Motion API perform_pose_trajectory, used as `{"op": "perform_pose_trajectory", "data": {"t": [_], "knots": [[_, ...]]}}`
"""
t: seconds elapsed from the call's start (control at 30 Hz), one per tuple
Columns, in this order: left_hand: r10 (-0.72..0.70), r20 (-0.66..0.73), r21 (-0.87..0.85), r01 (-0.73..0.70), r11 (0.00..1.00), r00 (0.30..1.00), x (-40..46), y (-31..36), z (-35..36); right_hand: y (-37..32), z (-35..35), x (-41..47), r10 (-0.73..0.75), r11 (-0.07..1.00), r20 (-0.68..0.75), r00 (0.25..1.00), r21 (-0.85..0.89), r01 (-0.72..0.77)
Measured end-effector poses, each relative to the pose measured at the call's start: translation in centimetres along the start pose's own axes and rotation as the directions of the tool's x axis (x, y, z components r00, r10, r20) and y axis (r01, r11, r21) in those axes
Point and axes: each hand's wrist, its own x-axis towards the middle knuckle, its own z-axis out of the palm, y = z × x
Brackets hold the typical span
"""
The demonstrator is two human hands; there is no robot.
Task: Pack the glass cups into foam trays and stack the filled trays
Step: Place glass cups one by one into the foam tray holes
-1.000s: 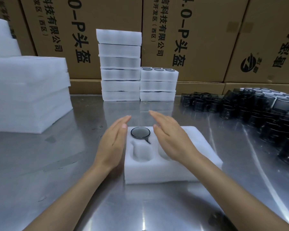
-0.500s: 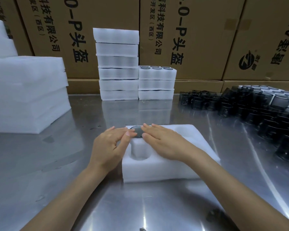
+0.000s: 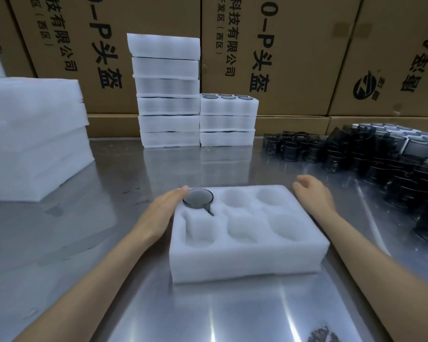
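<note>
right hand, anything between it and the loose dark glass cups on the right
Nothing visible. The right hand hovers open beside the white foam tray's far right corner, and only bare steel table lies between it and the pile of dark glass cups.

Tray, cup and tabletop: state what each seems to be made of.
Tray: soft white foam, probably polyethylene; matte, fuzzy-edged, molded pockets.
Cup: smoky tinted glass, it seems; glossy dark rim, see-through wall.
Tabletop: metal, likely stainless steel; brushed sheen mirrors the stacks.
</note>
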Motion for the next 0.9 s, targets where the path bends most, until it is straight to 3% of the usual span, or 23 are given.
{"op": "perform_pose_trajectory", "data": {"t": [0.13, 0.47, 0.9], "knots": [[0.008, 0.020, -0.051, -0.007, 0.999, 1.000, 1.0, 0.2, 0.2, -0.1, 1.5, 3.2, -0.022, 0.991, 0.005, 1.000, -0.132, 0.022], [0.019, -0.138, -0.029, -0.023, 0.999, 0.990, 2.8, -0.4, 0.2, -0.4, 4.0, 10.3, -0.125, 0.942, -0.035, 0.992, -0.319, 0.108], [0.018, -0.099, -0.084, -0.027, 0.996, 0.995, 3.9, -1.1, 0.2, -0.1, 4.8, 13.4, -0.189, 0.905, -0.069, 0.980, -0.399, 0.146]]}}
